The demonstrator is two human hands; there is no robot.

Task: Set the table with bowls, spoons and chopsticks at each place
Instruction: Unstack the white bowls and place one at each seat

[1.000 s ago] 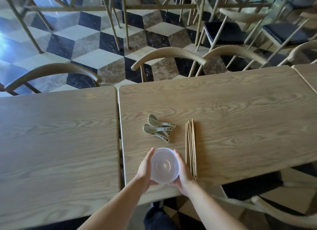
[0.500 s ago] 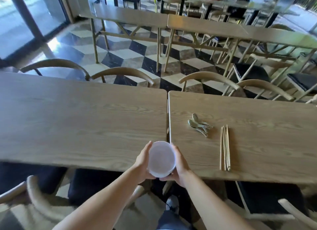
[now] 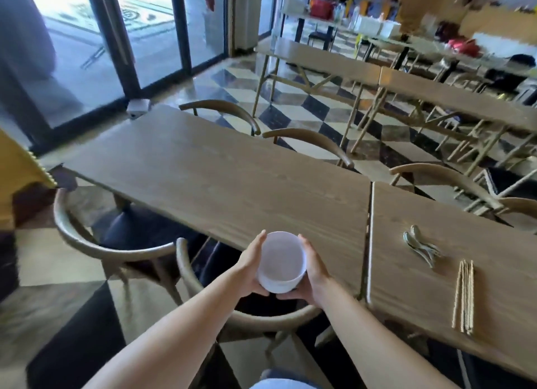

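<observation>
A stack of translucent white bowls [image 3: 280, 262] is held between both hands, above the near edge of the left wooden table [image 3: 220, 173] and a chair back. My left hand [image 3: 250, 265] cups its left side and underside; my right hand [image 3: 312, 268] cups the right side. On the right table [image 3: 494, 243], several pale green spoons [image 3: 421, 247] lie in a small pile. A bundle of wooden chopsticks [image 3: 464, 297] lies just beyond them to the right, near the front edge.
Curved-back wooden chairs [image 3: 122, 243] with dark cushions are tucked in along both long sides of the tables. A narrow gap [image 3: 369, 214] separates the two tables. More tables and chairs stand at the back right; glass doors at the back left.
I have turned and moved left with the bowls still in both hands. The spoons and chopsticks now lie far to my right, and the left table fills the middle of the view.
</observation>
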